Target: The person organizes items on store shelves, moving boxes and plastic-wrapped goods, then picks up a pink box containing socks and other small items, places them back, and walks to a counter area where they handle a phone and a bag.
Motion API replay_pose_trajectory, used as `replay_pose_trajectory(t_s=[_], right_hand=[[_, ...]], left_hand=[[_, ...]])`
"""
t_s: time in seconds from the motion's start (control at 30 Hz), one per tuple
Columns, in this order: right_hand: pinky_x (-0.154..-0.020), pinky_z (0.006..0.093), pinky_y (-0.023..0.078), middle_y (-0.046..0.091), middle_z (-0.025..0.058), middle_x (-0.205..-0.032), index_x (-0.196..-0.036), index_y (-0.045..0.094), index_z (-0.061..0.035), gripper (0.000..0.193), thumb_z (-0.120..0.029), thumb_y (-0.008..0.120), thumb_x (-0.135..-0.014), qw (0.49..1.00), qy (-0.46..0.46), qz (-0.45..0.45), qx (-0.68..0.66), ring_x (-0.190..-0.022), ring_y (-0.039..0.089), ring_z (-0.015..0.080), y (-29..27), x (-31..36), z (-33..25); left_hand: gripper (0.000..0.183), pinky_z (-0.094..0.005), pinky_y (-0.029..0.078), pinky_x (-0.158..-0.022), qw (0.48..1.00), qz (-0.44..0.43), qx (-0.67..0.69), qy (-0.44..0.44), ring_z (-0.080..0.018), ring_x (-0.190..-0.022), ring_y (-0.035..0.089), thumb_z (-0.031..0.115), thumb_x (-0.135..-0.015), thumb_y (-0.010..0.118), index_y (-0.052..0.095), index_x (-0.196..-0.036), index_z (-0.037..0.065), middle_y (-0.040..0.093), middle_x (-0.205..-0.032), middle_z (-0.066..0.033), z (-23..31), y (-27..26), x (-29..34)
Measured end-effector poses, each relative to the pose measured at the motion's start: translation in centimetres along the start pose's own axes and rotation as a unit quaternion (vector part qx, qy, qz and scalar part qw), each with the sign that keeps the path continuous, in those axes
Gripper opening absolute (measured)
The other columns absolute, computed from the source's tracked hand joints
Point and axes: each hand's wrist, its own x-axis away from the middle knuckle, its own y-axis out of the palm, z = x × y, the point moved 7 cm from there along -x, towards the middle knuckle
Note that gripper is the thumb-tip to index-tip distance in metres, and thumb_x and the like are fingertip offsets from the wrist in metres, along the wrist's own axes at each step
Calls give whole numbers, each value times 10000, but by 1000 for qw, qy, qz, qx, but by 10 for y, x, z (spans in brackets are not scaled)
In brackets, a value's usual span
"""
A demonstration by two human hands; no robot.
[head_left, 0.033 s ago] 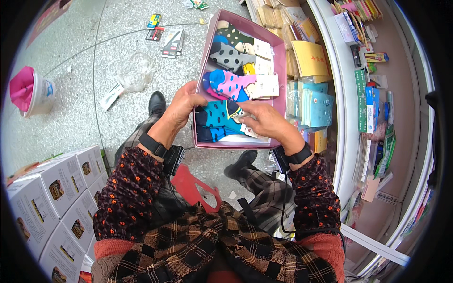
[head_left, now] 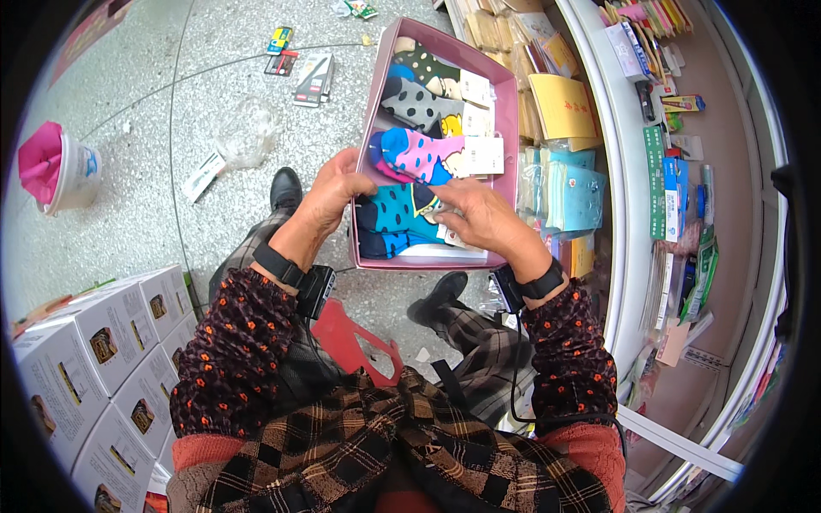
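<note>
A pink open box (head_left: 510, 94) holds several pairs of socks side by side. My left hand (head_left: 329, 195) grips its left rim, thumb bent over the edge. Over the teal dotted socks (head_left: 395, 214) at the near end lies my right hand (head_left: 486, 215), its thumb and fingers closed on their right part and tag; the exact hold is partly hidden. Just beyond are pink socks with blue dots (head_left: 419, 152), bearing a white tag (head_left: 484, 156). Farther up lie grey dotted socks (head_left: 423, 107) and dark green dotted socks (head_left: 421, 67).
Shelving with yellow packets (head_left: 564, 107), light blue packets (head_left: 575, 197) and stationery stands on the right. White cartons (head_left: 111, 350) are stacked at lower left. A white bucket (head_left: 77, 184) with a pink bag, a crumpled clear bag (head_left: 248, 132) and small packages (head_left: 313, 79) sit on the floor.
</note>
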Motion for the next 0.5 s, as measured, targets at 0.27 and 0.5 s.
replay_pose_trajectory(t_s=[0.27, 0.5], right_hand=[[-819, 453, 478, 601, 124, -1105, -1176, 613, -102, 449, -75, 707, -738, 990, -51, 114, 59, -967, 570, 343, -19, 19, -31], [-817, 270, 494, 666, 73, -1066, -1155, 640, -25, 264, -29, 607, -893, 913, 85, 370, -150, -927, 627, 161, -68, 76, 37]], left_hand=[[482, -261, 500, -771, 999, 32, 21, 8, -157, -844, 625, -31, -660, 557, 557, -1141, -54, 654, -987, -88, 7, -2, -2], [291, -248, 498, -660, 990, 89, 111, -14, -132, -694, 596, -30, -682, 596, 602, -971, 5, 645, -819, -38, 5, -36, 0]])
